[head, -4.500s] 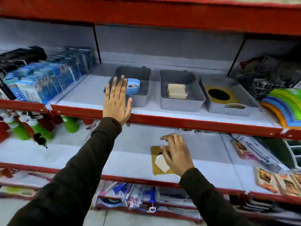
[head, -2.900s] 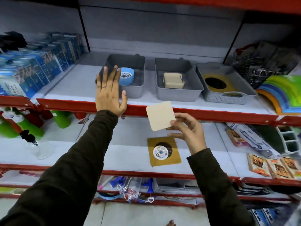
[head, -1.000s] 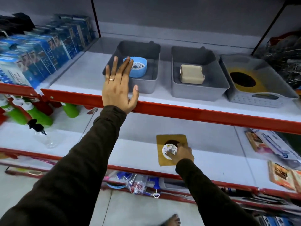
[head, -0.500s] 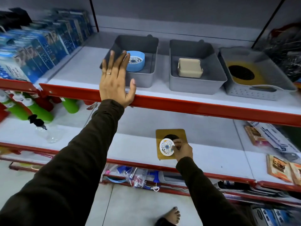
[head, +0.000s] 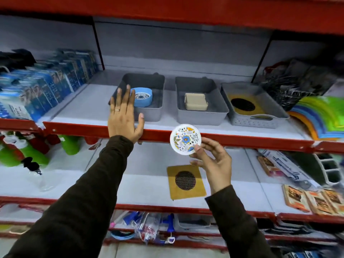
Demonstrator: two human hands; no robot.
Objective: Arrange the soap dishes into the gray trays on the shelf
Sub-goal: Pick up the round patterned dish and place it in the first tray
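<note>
My right hand [head: 214, 161] holds a round white soap dish with a floral pattern [head: 185, 140] in front of the red edge of the upper shelf. My left hand [head: 124, 120] rests flat and open on that shelf edge, against the left gray tray [head: 149, 115], which holds a round blue soap dish [head: 143, 97]. The middle gray tray [head: 202, 116] holds a beige rectangular soap dish [head: 195, 107]. The right perforated gray tray [head: 255, 121] holds a yellow square dish with a dark round grille [head: 243, 105]. Another yellow square dish [head: 186, 181] lies on the lower shelf.
Blue boxed goods [head: 42, 90] fill the upper shelf's left side. Wire items [head: 290, 86] and coloured mats [head: 322, 116] sit at its right. Green bottles [head: 35, 151] stand on the lower shelf at left, packaged goods [head: 307, 198] at right.
My right hand has lifted the round floral dish off the yellow square dish on the lower shelf and raised it to the upper shelf's edge. My left hand has stayed put.
</note>
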